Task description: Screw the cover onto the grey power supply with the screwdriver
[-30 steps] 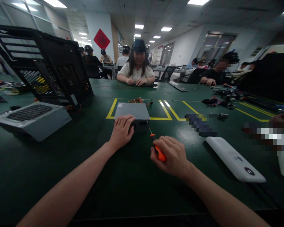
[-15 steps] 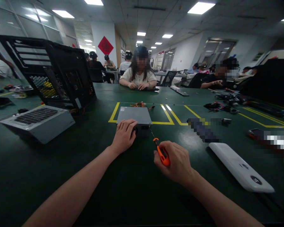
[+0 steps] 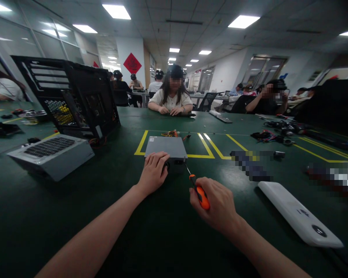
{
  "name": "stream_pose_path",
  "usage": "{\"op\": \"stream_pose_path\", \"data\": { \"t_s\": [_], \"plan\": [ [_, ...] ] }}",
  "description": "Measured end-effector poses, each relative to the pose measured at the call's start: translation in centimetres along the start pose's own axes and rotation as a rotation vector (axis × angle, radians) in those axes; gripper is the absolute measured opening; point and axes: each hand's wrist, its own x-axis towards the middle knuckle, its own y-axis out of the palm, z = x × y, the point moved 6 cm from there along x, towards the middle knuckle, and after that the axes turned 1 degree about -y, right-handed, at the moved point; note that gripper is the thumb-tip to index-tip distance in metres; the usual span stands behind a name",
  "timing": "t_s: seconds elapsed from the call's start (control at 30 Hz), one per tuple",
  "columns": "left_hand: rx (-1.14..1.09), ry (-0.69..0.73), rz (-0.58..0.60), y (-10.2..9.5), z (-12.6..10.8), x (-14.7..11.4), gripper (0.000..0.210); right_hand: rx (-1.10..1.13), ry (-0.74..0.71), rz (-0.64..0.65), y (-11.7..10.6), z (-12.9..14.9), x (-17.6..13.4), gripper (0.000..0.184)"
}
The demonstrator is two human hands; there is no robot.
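Observation:
A grey computer power supply [image 3: 166, 146] lies flat on the green table ahead of me. My left hand [image 3: 154, 172] grips its near left edge, fingers over the top and thumb down the front face, hiding part of that face. In my right hand [image 3: 214, 199] is a screwdriver [image 3: 202, 196] with an orange and black handle. Its shaft slants up to the left, and the tip is at the front right corner of the power supply. Whether the tip sits in a screw is too small to tell. Coloured cables [image 3: 170, 133] stick out behind the power supply.
Left stands a black computer case [image 3: 84, 100], with a second power supply [image 3: 50, 154] before it. A white oblong device [image 3: 298, 212] lies at the right. Cable bundles [image 3: 263, 135] and a small dark cylinder [image 3: 279, 154] are beyond it. A person [image 3: 174, 96] sits across the table.
The whole view has shifted slightly downward in the picture. Both hands keep their hold, and the screwdriver tip stays at the same corner. A person at the right has raised their hands to their head.

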Motion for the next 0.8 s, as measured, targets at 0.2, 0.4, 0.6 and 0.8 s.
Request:
{"op": "stream_pose_path", "data": {
  "t_s": [0.2,0.4,0.6,0.8],
  "plan": [
    [0.013,-0.009,-0.003,0.0,0.0,0.0,0.035,0.030,-0.033,-0.065,-0.3,0.2,0.0,0.014],
    [0.005,-0.003,0.009,-0.1,-0.1,0.1,0.036,0.082,-0.102,-0.206,-0.7,0.1,-0.2,0.031],
    [0.010,-0.007,0.004,-0.2,-0.1,0.0,0.036,-0.003,-0.105,-0.230,-1.2,-0.1,0.1,0.028],
    [0.014,-0.001,-0.005,0.0,-0.1,0.0,0.038,-0.020,-0.133,-0.249,-1.1,-0.1,-0.3,0.035]
  ]
}}
